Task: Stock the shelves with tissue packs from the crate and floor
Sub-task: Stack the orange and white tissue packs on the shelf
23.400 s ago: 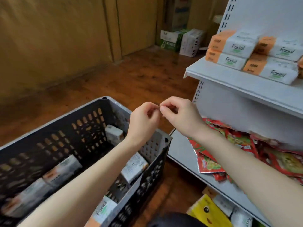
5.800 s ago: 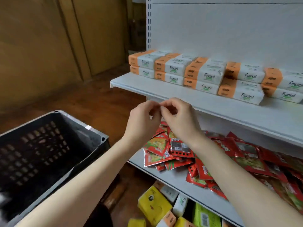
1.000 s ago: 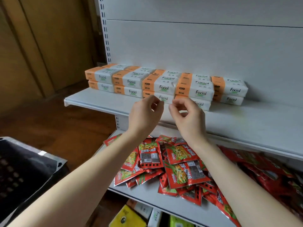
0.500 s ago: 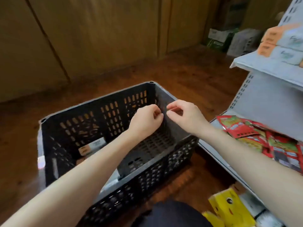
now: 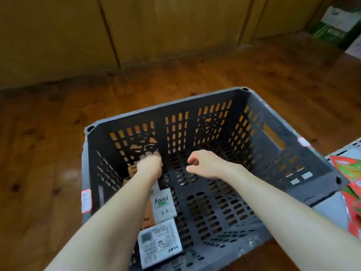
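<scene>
Crate (image 5: 214,192) bottom; packs (image 5: 163,204) half behind left arm (image 5: 117,202)

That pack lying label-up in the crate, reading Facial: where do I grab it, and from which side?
Probably from above and the right, with the right hand: pinch the Facial pack across its white end. It lies label-up low in the crate, its right edge faces bare crate floor, and the left forearm covers its orange side.
</scene>
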`<action>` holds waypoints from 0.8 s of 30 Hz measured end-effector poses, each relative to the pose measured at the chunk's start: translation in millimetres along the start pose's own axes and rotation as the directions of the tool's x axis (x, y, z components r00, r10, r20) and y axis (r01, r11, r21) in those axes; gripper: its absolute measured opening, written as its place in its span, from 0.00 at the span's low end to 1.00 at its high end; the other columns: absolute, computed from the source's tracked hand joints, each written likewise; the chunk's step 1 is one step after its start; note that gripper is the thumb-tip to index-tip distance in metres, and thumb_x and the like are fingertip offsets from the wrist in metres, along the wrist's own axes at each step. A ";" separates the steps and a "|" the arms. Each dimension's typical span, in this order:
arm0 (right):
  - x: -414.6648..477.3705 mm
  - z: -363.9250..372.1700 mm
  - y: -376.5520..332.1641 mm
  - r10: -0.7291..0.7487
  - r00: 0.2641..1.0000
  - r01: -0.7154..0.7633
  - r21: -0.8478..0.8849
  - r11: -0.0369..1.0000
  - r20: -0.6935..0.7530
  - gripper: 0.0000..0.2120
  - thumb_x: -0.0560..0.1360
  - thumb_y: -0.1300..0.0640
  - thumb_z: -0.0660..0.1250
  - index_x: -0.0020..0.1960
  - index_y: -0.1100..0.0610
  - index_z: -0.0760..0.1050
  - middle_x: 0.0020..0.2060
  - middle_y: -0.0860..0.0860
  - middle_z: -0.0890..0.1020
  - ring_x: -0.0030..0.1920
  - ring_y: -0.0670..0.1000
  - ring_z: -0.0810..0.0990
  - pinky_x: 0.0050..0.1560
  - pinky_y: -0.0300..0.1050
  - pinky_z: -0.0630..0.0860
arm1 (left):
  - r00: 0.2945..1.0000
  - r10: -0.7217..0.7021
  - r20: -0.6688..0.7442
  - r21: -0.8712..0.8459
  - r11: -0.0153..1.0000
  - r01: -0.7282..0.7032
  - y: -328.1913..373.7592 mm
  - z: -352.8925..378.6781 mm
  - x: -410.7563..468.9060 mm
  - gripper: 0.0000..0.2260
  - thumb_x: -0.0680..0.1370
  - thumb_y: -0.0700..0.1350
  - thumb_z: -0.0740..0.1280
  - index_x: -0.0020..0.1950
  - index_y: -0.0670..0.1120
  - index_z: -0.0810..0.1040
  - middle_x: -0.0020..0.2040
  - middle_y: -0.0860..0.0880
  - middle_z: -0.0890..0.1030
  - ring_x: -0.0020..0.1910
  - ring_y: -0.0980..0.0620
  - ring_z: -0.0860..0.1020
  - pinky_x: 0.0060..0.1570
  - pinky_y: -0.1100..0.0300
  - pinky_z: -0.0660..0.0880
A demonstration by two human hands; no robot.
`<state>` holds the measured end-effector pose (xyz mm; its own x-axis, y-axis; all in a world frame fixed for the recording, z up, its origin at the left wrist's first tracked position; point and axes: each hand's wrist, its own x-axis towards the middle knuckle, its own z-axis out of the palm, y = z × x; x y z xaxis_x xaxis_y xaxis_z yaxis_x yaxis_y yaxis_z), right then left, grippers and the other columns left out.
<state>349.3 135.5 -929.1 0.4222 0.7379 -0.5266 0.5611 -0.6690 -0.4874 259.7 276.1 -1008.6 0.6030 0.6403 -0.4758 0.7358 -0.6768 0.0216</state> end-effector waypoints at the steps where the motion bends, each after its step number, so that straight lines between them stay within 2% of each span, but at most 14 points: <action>1: 3.0 -1.4 5.3 0.011 1.000 -0.011 0.002 1.000 0.003 0.18 0.78 0.53 0.60 0.66 0.58 0.69 0.63 0.54 0.74 0.60 0.53 0.74 0.54 0.42 0.70 | 1.000 0.004 0.007 0.020 1.000 -0.004 1.8 2.0 7.0 0.23 0.75 0.36 0.63 0.69 0.41 0.62 0.66 0.39 0.68 0.64 0.39 0.68 0.59 0.47 0.70; 4: 10.1 -7.1 18.6 0.035 0.999 -0.035 0.013 0.999 -0.008 0.18 0.78 0.53 0.60 0.65 0.58 0.69 0.62 0.54 0.74 0.60 0.53 0.74 0.53 0.41 0.69 | 1.000 0.007 0.026 0.066 0.998 -0.009 8.1 5.3 22.6 0.26 0.75 0.34 0.61 0.72 0.42 0.59 0.67 0.39 0.67 0.66 0.38 0.67 0.61 0.46 0.68; 9: 18.5 -10.0 25.3 0.048 0.999 -0.047 0.048 0.998 -0.019 0.17 0.78 0.53 0.61 0.65 0.58 0.70 0.61 0.54 0.75 0.59 0.53 0.74 0.53 0.40 0.69 | 1.000 -0.006 0.009 0.099 0.995 0.005 5.6 22.7 36.4 0.18 0.78 0.41 0.60 0.68 0.44 0.65 0.64 0.41 0.71 0.63 0.41 0.70 0.58 0.49 0.70; 13: 19.0 -10.3 22.7 0.084 0.995 -0.077 0.139 0.987 -0.049 0.13 0.79 0.56 0.59 0.59 0.61 0.73 0.53 0.58 0.80 0.49 0.54 0.79 0.47 0.44 0.72 | 0.999 0.032 -0.028 0.030 0.999 -0.031 10.9 13.5 33.1 0.14 0.76 0.36 0.61 0.61 0.43 0.69 0.58 0.42 0.74 0.57 0.42 0.74 0.51 0.52 0.72; 15: 16.9 -10.7 22.7 0.142 0.987 -0.119 0.258 0.959 -0.071 0.14 0.79 0.57 0.57 0.60 0.63 0.73 0.49 0.59 0.80 0.47 0.53 0.81 0.46 0.46 0.76 | 0.992 0.061 -0.112 -0.081 0.994 -0.070 21.6 1.1 26.2 0.14 0.75 0.40 0.65 0.59 0.44 0.69 0.56 0.43 0.75 0.55 0.42 0.75 0.49 0.51 0.75; 17: 14.0 -12.3 22.5 0.215 0.974 -0.167 0.426 0.889 -0.067 0.16 0.80 0.56 0.55 0.63 0.62 0.71 0.49 0.56 0.78 0.46 0.51 0.81 0.48 0.45 0.78 | 0.974 0.080 -0.213 -0.237 0.963 -0.131 38.5 -11.6 17.5 0.16 0.73 0.45 0.68 0.59 0.45 0.69 0.54 0.44 0.75 0.54 0.44 0.75 0.48 0.51 0.75; 20: 7.6 -19.6 24.4 0.321 0.942 -0.184 0.648 0.739 -0.098 0.20 0.81 0.54 0.55 0.71 0.60 0.62 0.61 0.59 0.74 0.50 0.52 0.80 0.46 0.43 0.78 | 0.932 0.130 -0.337 -0.439 0.854 -0.278 69.2 -31.4 -3.3 0.14 0.71 0.47 0.69 0.51 0.47 0.68 0.50 0.47 0.74 0.48 0.48 0.74 0.43 0.54 0.75; 22: 3.5 -26.4 30.3 0.376 0.920 -0.142 0.795 0.590 -0.115 0.22 0.80 0.52 0.56 0.72 0.60 0.61 0.63 0.60 0.73 0.54 0.56 0.79 0.46 0.44 0.78 | 0.892 0.171 -0.418 -0.497 0.779 -0.382 87.3 -43.0 -19.9 0.13 0.70 0.46 0.70 0.49 0.48 0.68 0.48 0.49 0.73 0.46 0.50 0.72 0.42 0.56 0.72; 24: -3.7 -35.1 36.1 0.408 0.906 -0.066 0.913 0.402 -0.114 0.24 0.79 0.49 0.59 0.70 0.60 0.63 0.62 0.59 0.74 0.54 0.57 0.79 0.46 0.46 0.78 | 0.845 0.221 -0.487 -0.528 0.696 -0.487 102.3 -51.5 -36.4 0.13 0.69 0.44 0.70 0.50 0.47 0.70 0.48 0.49 0.73 0.46 0.51 0.71 0.42 0.58 0.71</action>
<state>393.0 111.7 -920.2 0.6924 0.4059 -0.5965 -0.4523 -0.4000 -0.7972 328.9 202.2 -943.8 0.8224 0.5681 0.0310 0.3813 -0.5909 0.7110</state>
